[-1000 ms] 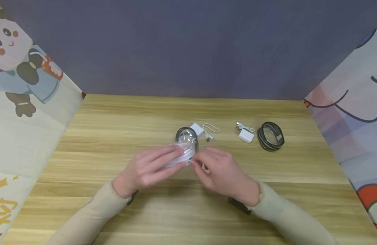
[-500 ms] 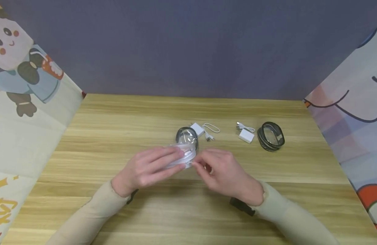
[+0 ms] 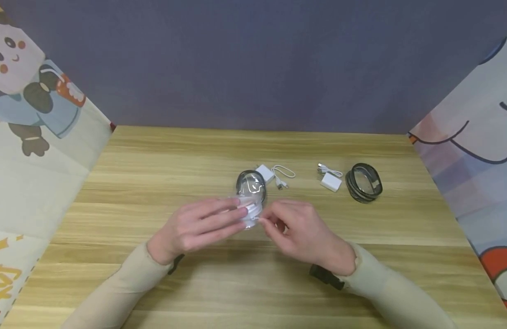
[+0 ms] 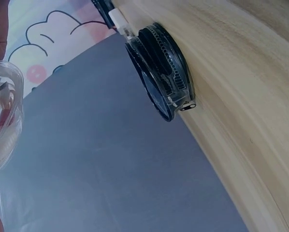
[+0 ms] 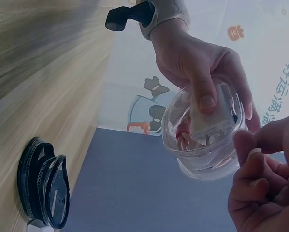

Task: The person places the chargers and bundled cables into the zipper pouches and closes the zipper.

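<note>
My left hand (image 3: 205, 224) holds a clear round zip case (image 3: 251, 211) with a whitish edge above the table. In the right wrist view, its thumb lies on the case's clear face (image 5: 176, 125), and a white block (image 5: 213, 126) with metal prongs, like a charger plug, shows inside. My right hand (image 3: 304, 233) pinches a small zipper pull at the case's right edge, mostly hidden by the thumb and forefinger. Just beyond the left fingertips, a black-rimmed clear round case (image 3: 251, 183) rests on the table.
Behind the hands lie a white charger plug (image 3: 264, 174) and a white USB cable (image 3: 287, 172). Farther right are another white plug (image 3: 331, 182), a bundled white cable (image 3: 333, 172) and a second black-rimmed round case (image 3: 363, 183). A grey-blue panel (image 3: 253, 64) stands behind the table (image 3: 175, 160).
The clear case has tilted and turned slightly in my left hand, whose fingers have spread a little. My right hand has shifted slightly right, still pinching at the case's edge.
</note>
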`<state>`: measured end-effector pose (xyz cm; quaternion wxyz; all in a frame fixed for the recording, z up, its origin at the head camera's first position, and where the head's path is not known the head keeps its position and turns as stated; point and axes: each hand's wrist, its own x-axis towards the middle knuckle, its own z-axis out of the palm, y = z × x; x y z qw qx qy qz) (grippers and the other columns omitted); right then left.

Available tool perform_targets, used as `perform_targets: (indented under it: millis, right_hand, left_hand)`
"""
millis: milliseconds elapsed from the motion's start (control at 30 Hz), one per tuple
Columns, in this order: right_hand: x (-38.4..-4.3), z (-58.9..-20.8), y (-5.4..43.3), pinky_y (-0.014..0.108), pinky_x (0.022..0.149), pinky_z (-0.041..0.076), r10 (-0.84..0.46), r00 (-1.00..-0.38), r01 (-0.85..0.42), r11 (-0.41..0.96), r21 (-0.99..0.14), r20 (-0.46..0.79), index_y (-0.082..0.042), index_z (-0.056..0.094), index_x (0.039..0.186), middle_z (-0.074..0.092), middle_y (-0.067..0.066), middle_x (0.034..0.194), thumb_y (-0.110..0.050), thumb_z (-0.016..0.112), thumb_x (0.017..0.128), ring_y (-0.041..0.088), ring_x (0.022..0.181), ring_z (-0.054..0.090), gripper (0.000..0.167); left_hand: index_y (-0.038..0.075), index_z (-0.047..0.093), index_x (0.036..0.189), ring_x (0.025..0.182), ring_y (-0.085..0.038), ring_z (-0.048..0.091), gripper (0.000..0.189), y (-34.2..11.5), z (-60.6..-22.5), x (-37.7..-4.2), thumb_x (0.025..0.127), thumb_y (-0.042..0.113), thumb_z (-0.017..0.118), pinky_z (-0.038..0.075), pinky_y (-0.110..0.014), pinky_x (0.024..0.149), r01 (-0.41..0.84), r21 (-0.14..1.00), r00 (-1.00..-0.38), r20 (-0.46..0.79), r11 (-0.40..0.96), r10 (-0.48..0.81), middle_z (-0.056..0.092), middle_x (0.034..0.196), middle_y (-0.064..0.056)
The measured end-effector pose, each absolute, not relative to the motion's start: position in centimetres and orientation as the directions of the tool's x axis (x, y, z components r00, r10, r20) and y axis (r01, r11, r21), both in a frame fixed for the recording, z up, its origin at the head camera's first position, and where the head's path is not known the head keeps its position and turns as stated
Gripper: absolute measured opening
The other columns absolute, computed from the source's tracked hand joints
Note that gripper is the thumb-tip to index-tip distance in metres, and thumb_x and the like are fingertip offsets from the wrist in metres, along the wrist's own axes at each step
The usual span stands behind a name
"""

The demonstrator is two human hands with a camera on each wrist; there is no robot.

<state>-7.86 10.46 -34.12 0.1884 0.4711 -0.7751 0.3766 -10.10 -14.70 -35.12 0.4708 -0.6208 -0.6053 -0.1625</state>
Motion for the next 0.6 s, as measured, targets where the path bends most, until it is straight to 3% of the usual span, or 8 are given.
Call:
perform_targets:
  millis: [600]
  right_hand:
    - [-8.14,-34.37,10.75,0.007,0.052,0.044,-0.582,-0.498,-0.864,0.273,-0.422,0.643,-0.007,0.064,0.088,0.059,-0.007,0.068,-0.013,0.062,0.096,0.000,0.058,0.051,0.010]
  left_hand:
    - [0.001,0.074,0.104,0.096,-0.034,0.071,0.017,-15.00,-34.96,-10.15,0.094,-0.003,0.061,0.059,-0.039,0.085,0.905,-0.398,0.239,0.771,0.153,0.591,0.072,0.110,-0.016]
